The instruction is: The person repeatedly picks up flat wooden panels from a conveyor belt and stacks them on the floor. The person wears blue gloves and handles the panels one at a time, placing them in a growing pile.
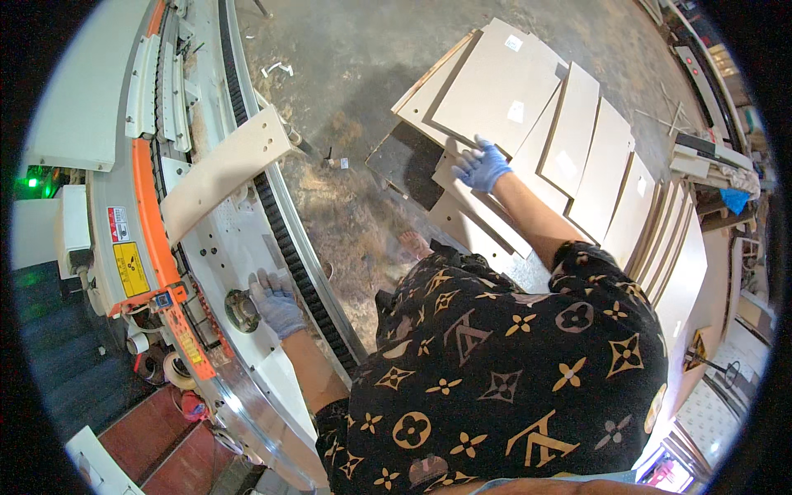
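Note:
My left hand (278, 304), in a thin pale blue glove, lies with fingers stretched out on the white bed of a machine (262, 363). Beside its fingertips is a round dark metal fitting (242, 311). Across the bed and its black toothed track lies a pale board strip (227, 172) with small drilled holes at its ends. Out to the right, my right hand (483, 167), gloved in blue, has its fingers apart at the near edge of a large pale panel (497, 82). I cannot tell whether it touches that panel. Neither hand grips anything.
Several overlapping panels (571, 124) lean in a row at the right, some with white labels. An orange guard (154, 219) runs along the machine's left side. White scraps (276, 69) lie on the stained concrete floor (355, 49). A bare foot (413, 244) shows beneath me.

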Demonstrator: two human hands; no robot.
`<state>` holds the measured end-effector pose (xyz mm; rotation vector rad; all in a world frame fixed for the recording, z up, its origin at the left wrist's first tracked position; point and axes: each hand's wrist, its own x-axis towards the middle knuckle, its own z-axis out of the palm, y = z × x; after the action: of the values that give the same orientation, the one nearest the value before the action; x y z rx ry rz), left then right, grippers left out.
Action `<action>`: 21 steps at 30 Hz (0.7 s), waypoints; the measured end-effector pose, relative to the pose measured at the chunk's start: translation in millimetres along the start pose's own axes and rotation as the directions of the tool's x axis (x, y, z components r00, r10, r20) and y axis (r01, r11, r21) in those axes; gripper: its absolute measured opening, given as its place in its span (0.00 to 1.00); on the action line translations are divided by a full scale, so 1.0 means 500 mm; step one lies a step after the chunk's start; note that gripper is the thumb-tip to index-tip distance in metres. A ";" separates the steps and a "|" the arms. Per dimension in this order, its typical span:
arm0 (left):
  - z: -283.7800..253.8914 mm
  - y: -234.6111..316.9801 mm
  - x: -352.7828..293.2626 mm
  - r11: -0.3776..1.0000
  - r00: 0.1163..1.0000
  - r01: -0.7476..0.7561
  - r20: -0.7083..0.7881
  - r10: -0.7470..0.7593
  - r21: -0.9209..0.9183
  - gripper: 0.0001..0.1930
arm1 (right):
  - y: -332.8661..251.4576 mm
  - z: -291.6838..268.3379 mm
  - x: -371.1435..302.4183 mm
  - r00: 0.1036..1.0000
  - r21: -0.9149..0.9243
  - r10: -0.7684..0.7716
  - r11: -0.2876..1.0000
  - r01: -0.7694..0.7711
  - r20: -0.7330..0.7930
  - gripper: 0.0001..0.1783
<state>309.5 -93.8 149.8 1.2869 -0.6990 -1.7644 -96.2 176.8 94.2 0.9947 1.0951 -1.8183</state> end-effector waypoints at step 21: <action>-0.018 -0.031 -0.086 0.993 0.821 0.117 0.562 -0.103 0.011 0.22 | 0.131 -0.148 -0.296 0.745 -0.269 -0.208 0.843 0.465 0.633 0.28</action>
<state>319.6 -48.5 155.4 0.7872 -0.9348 -2.2732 36.8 255.6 181.9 -0.0583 1.2341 -1.8710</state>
